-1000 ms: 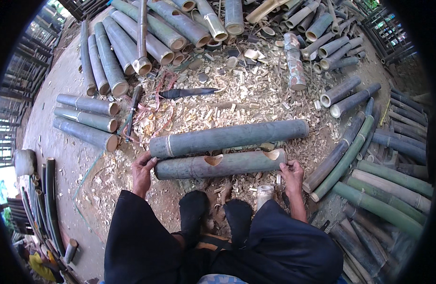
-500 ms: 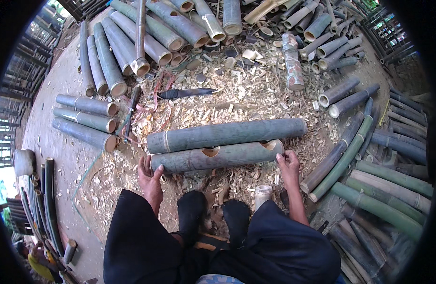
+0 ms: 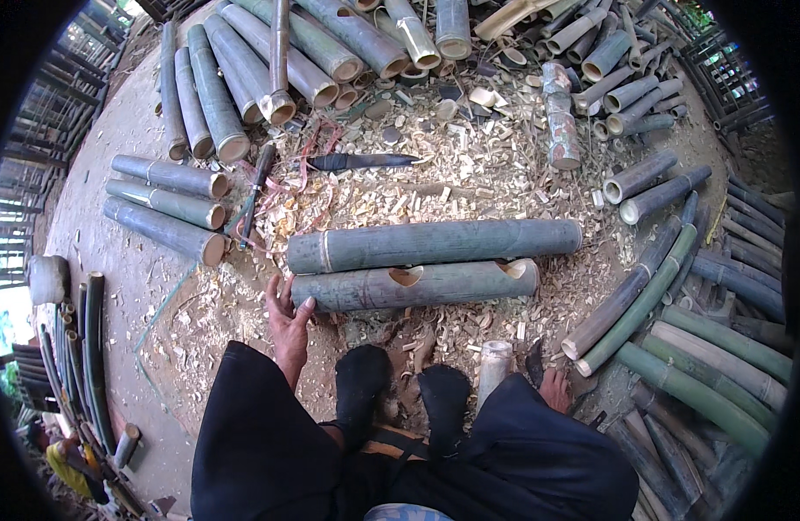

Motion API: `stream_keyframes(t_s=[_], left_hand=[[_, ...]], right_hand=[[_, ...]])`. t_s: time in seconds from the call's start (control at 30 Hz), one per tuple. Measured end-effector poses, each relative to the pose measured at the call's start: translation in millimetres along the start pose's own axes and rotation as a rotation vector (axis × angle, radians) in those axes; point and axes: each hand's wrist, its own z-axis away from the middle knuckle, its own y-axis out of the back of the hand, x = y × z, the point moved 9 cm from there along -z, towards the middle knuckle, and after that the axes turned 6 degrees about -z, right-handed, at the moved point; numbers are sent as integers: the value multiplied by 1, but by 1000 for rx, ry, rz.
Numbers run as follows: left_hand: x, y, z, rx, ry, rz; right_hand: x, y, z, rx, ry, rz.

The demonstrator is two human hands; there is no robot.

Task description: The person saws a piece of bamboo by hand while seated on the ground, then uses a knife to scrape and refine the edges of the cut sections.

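Two green-grey bamboo tubes lie side by side on the ground in front of my feet. The nearer bamboo tube point(image 3: 465, 285) has two notches cut in its upper side, one near the middle and one at its right end. The farther bamboo tube point(image 3: 452, 242) shows no cuts. My left hand point(image 3: 289, 334) grips the left end of the notched tube, thumb on the near side and fingers around the end. Beside my right knee, my right hand point(image 3: 555, 389) is low near a dark flat blade point(image 3: 535, 363). Its fingers are partly hidden, and whether it holds anything is unclear.
A short pale bamboo piece point(image 3: 494, 365) stands upright by my right knee. Beyond the tubes, a dark-handled knife point(image 3: 361, 162) lies on wood chips point(image 3: 443, 195). Cut bamboo lies at left, back and right, including a long green pole point(image 3: 643, 300). A mottled post point(image 3: 559, 117) lies behind.
My right hand has left the notched tube's right end and moved down beside my right knee. My left hand stays at the left end. The whole view has shifted slightly.
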Motion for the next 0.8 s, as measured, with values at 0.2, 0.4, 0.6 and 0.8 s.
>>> stream_keyframes(t_s=[0.2, 0.4, 0.6, 0.8], left_hand=[[7, 2, 2, -14, 24, 4], [3, -3, -3, -45, 29, -15], [4, 8, -5, -49, -8, -150], [18, 8, -7, 1, -73, -268]], right_hand=[[-1, -5, -4, 37, 80, -62], [27, 3, -11, 152, -57, -573], [-120, 35, -31, 21, 41, -1279], [-260, 44, -21, -92, 386, -953]])
